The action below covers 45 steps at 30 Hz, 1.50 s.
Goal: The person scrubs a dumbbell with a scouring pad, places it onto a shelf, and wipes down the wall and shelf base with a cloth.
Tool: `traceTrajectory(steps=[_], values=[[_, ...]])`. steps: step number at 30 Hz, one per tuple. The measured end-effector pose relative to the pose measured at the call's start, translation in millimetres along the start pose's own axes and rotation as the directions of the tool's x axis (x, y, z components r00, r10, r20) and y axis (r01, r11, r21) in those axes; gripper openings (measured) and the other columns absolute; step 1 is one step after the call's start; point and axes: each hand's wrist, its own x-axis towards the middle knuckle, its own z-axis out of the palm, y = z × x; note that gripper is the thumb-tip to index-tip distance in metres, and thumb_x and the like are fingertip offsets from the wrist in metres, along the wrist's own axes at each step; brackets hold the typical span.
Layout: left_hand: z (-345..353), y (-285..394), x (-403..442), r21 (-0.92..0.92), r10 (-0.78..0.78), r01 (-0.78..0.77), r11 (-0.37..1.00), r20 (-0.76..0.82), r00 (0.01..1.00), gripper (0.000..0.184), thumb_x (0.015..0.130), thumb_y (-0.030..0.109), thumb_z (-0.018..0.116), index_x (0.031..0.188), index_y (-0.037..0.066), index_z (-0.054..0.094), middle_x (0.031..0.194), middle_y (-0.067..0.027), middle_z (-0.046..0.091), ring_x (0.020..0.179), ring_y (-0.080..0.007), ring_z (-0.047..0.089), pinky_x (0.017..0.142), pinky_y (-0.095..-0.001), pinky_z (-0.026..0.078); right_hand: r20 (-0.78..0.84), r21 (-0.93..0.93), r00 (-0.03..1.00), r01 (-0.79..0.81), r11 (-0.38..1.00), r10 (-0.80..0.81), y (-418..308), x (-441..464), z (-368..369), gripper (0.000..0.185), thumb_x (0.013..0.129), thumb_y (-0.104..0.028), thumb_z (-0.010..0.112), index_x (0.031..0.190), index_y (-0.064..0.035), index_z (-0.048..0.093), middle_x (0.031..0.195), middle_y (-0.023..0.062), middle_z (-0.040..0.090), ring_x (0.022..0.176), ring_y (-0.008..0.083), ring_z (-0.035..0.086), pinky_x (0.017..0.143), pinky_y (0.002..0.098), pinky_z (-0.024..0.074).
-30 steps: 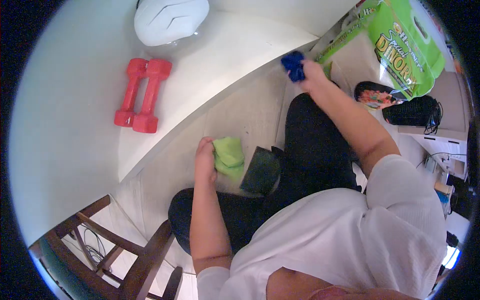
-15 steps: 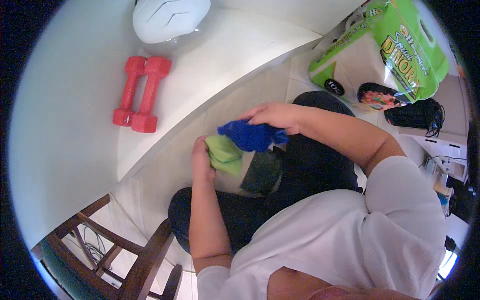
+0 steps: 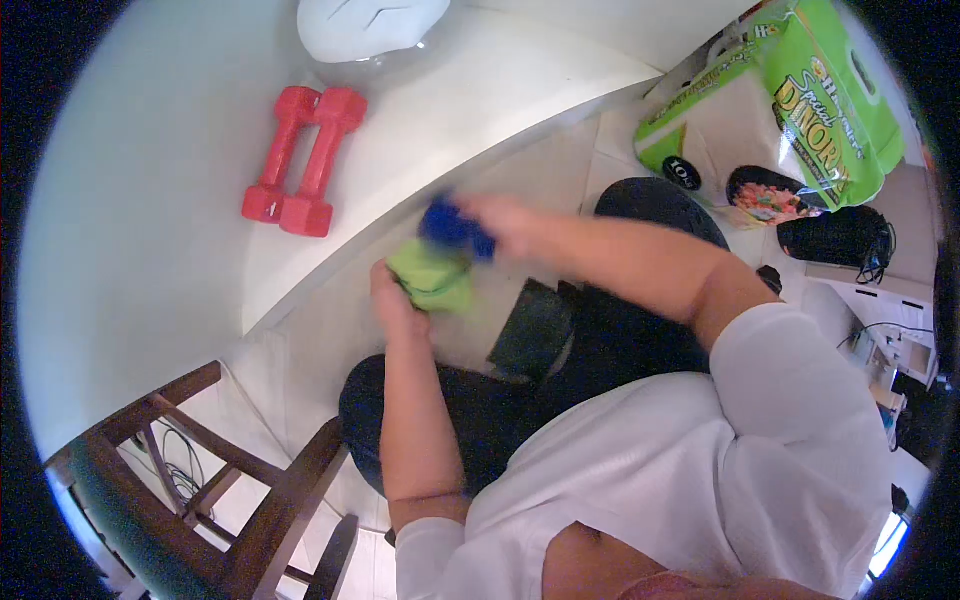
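My left hand (image 3: pixel 396 296) is closed on the edge of a light-green cloth (image 3: pixel 435 278), which looks folded or bunched. My right hand (image 3: pixel 500 222), smeared by motion, grips a bunched blue cloth (image 3: pixel 455 228). The blue cloth is right at the upper edge of the green one, and the blur hides whether they touch. Below the hands, beside my dark trouser leg, lies a dark green flat piece (image 3: pixel 530 328) of unclear kind.
Two red dumbbells (image 3: pixel 310 160) lie on a white curved surface (image 3: pixel 440 120), near a white rounded object (image 3: pixel 370 25). At right stand a green rice bag (image 3: pixel 770 130) and a black object with a cord (image 3: pixel 835 238). A wooden chair (image 3: pixel 235 480) is at lower left.
My right hand has swept left and upward with the blue cloth, now bunched smaller. My left hand and the green cloth have shifted slightly up and left. The view has tilted a little.
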Motion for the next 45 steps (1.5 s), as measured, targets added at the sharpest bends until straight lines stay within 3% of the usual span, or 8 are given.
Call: traceTrajectory(steps=[5,13,22,31,37,41,42,45], values=[[-1,34,-20,-0.126,0.090,-0.095,0.988,-0.046,0.995,0.032,0.083,0.021,0.030,0.096,-0.002,0.049,0.095,-0.0140,0.054,0.087,-0.0263,0.053,0.078,-0.0377,0.044,0.492,0.268,0.818,-0.466,0.843,0.296,1,-32,-13,0.026,0.084,-0.031,0.037,0.082,-0.0074,0.047,0.059,0.0043,0.044,0.044,0.0120,0.041,0.037,0.0242,0.0320],[17,40,-42,-0.119,0.079,-0.083,0.989,-0.042,0.996,0.031,0.084,0.023,0.033,0.094,-0.001,0.051,0.094,-0.0118,0.056,0.088,-0.0247,0.055,0.078,-0.0365,0.044,0.450,0.396,0.857,-0.445,0.803,0.253,-33,-78,-62,0.021,0.083,-0.030,0.035,0.083,-0.0134,0.047,0.061,0.0025,0.044,0.042,0.0127,0.039,0.037,0.0243,0.0283],[27,42,-67,0.791,0.159,-0.236,0.565,0.177,0.971,0.019,0.078,0.018,0.048,0.087,0.004,0.058,0.076,-0.0045,0.056,0.068,-0.0115,0.050,0.062,-0.0247,0.041,0.534,0.356,0.821,-0.434,0.828,0.201,-34,-87,-62,0.019,0.081,-0.023,0.037,0.080,-0.0092,0.050,0.065,0.0025,0.045,0.045,0.0100,0.037,0.041,0.0225,0.0249],[44,31,-95,0.724,-0.159,-0.186,0.664,0.379,0.912,0.033,0.078,0.027,0.056,0.100,0.003,0.055,0.076,-0.0033,0.056,0.068,-0.0105,0.050,0.062,-0.0245,0.041,0.528,0.370,0.824,-0.442,0.817,0.206,-22,-93,-58,0.021,0.082,-0.026,0.035,0.086,-0.0097,0.047,0.063,0.0042,0.045,0.046,0.0135,0.041,0.039,0.0266,0.0329],[39,12,-88,0.807,-0.285,-0.237,0.541,0.441,0.851,0.034,0.078,0.026,0.055,0.106,0.006,0.052,0.078,-0.0055,0.055,0.070,-0.0124,0.051,0.064,-0.0255,0.042,-0.051,0.407,0.997,0.080,0.910,-0.065,-40,-47,-103,0.023,0.083,-0.025,0.033,0.089,-0.0076,0.048,0.070,0.0076,0.052,0.056,0.0201,0.052,0.042,0.0339,0.0446],[18,24,-62,0.739,-0.134,-0.154,0.656,0.315,0.940,0.029,0.079,0.027,0.055,0.099,0.006,0.054,0.078,-0.0044,0.054,0.070,-0.0123,0.050,0.064,-0.0252,0.041,-0.247,-0.344,0.552,0.718,0.605,-0.796,-96,18,-206,0.023,0.081,-0.022,0.038,0.096,-0.0087,0.050,0.083,0.0074,0.056,0.073,0.0247,0.055,0.060,0.0383,0.0476],[16,27,-59,0.701,-0.111,-0.120,0.703,0.275,0.955,0.027,0.079,0.027,0.054,0.096,0.006,0.054,0.078,-0.0041,0.054,0.070,-0.0121,0.050,0.064,-0.0250,0.042,-0.579,0.207,0.721,0.582,0.786,-0.381,-121,9,-197,0.025,0.079,-0.023,0.042,0.097,-0.0089,0.051,0.086,0.0081,0.057,0.077,0.0248,0.055,0.066,0.0372,0.0473],[25,39,-59,0.590,-0.073,-0.037,0.807,0.162,0.984,0.023,0.080,0.027,0.053,0.088,0.006,0.054,0.077,-0.0031,0.053,0.069,-0.0114,0.050,0.062,-0.0245,0.042,-0.686,0.347,0.670,0.645,0.681,-0.283,-145,35,-212,0.026,0.074,-0.024,0.051,0.092,-0.0063,0.056,0.089,0.0118,0.057,0.079,0.0273,0.055,0.068,0.0344,0.0468]])
